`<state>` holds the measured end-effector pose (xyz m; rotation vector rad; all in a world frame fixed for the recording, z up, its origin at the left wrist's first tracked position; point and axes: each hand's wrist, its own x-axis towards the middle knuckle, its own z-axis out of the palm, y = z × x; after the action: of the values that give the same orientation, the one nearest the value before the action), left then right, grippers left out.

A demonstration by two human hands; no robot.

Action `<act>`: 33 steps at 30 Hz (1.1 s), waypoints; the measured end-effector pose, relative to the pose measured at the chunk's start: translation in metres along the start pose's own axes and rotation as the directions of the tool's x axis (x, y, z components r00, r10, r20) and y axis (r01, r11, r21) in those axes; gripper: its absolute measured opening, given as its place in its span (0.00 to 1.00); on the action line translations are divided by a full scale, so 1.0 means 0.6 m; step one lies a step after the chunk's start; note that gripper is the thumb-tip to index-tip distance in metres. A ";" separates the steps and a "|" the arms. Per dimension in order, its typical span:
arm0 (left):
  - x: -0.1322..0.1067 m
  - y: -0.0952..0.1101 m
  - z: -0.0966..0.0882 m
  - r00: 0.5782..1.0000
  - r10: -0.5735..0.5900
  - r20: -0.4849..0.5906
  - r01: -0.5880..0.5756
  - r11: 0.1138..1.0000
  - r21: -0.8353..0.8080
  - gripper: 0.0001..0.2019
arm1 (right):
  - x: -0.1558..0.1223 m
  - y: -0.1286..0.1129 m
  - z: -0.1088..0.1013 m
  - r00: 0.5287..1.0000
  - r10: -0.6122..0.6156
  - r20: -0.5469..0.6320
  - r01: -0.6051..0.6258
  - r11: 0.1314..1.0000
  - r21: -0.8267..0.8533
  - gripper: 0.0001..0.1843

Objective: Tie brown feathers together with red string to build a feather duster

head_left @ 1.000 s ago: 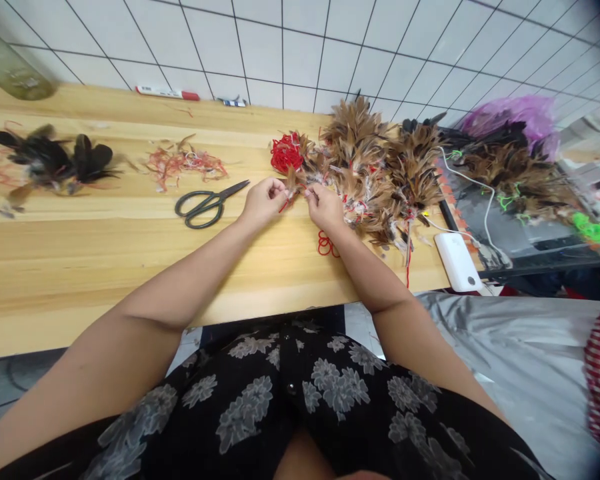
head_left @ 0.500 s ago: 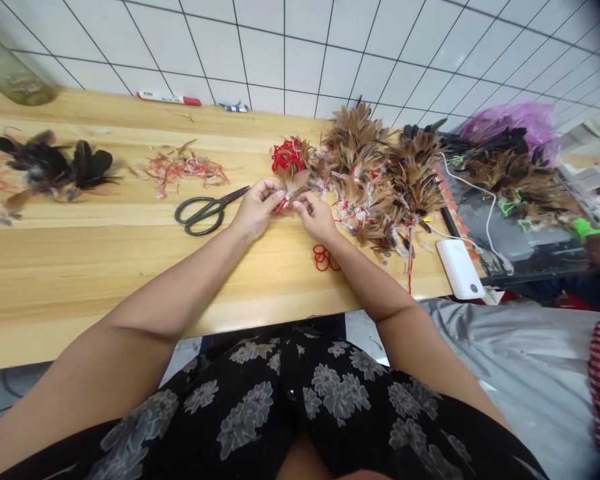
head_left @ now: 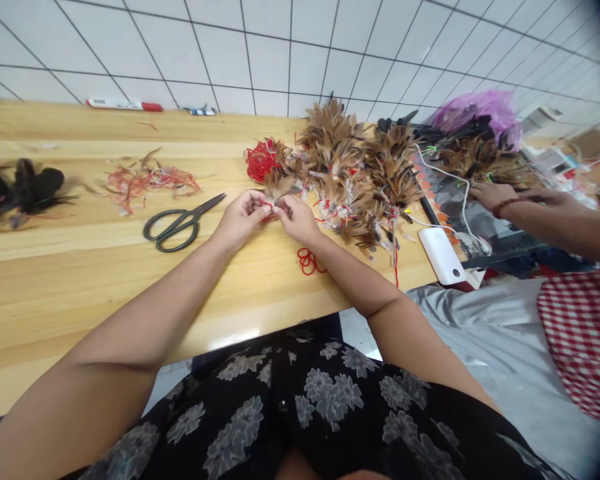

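Note:
My left hand (head_left: 246, 219) and my right hand (head_left: 298, 220) meet over the wooden table, fingers and thumbs pinched together. Between them is a small bundle of brown feathers (head_left: 279, 183), tips pointing away from me. Red string (head_left: 267, 205) shows at its base, close to the left fingertips; how it runs there is mostly hidden by my fingers. Black-handled scissors (head_left: 183, 223) lie to the left of my left hand, blades partly apart. Loops of red string (head_left: 309, 262) rest beside my right forearm. Just behind the bundle sits a tangle of red string (head_left: 261, 161).
Piled feather bundles (head_left: 350, 173) fill the right side. Red and white scraps (head_left: 147, 181) and black feathers (head_left: 33, 187) lie left. A white power bank (head_left: 441, 256) with a cable is near the front edge. Another person's hands (head_left: 510, 200) work at the far right.
The view has swung right, so the table's things appear further left. Another person's hands and forearms have come into sight. My fingers have drawn closer together at the bundle's base.

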<state>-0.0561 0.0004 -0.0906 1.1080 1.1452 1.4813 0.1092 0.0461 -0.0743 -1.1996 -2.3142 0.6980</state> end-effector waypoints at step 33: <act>-0.004 -0.003 -0.003 0.921 0.383 0.064 -0.312 0.631 0.710 0.07 | -0.006 0.015 -0.012 0.938 0.021 -0.346 -0.087 0.980 -0.177 0.23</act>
<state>-0.0571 -0.0017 -0.0928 1.9034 1.7252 1.3990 0.1208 0.0490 -0.0747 -1.3528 -2.0936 0.2587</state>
